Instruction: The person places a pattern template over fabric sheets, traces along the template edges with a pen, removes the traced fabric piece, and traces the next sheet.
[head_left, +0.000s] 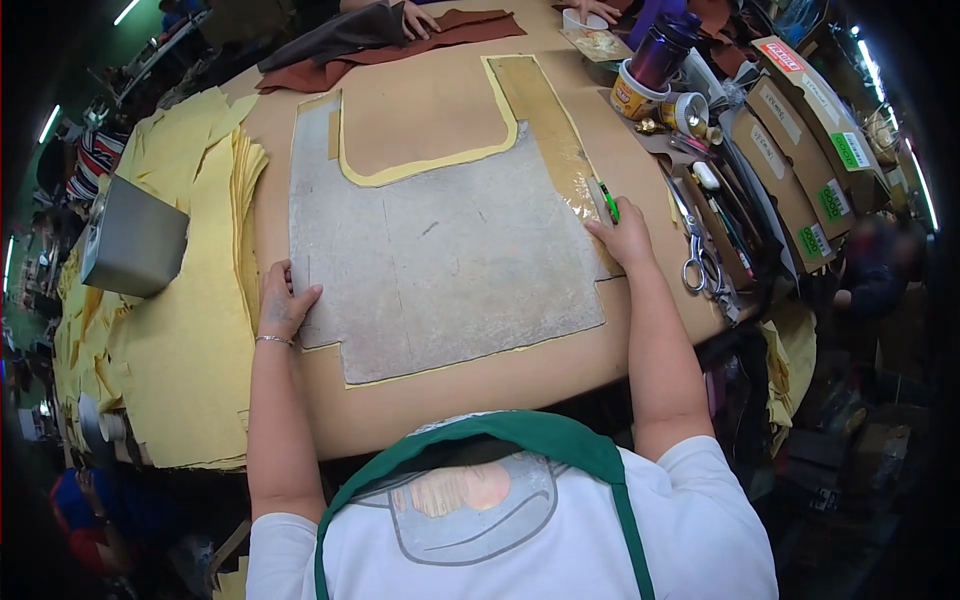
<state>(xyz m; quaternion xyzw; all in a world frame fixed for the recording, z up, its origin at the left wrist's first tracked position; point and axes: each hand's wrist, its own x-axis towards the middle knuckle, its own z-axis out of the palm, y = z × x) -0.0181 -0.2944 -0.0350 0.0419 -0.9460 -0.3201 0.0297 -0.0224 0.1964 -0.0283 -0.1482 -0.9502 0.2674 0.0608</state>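
Note:
A grey, worn flat template point(440, 250) with a U-shaped cut-out lies in front of me on the table. Brown tape covers its right arm, and yellow sheet material point(430, 168) shows from beneath along the edges. My left hand point(284, 308) rests at the template's left edge, thumb on top and apart from the fingers. At the right edge, my right hand point(625, 236) is closed around a slim green pen-like tool point(608, 202), upper end showing; its tip is hidden. The thumb of that hand touches the template.
Stacked yellow sheets point(190, 350) lie at left under a grey metal block point(140, 237). Scissors point(700, 262), a box of pens point(722, 225), a tumbler point(662, 48) and cardboard folders point(790, 160) stand right. Across the table, another person's hand point(418, 20) touches dark and reddish-brown material point(440, 45).

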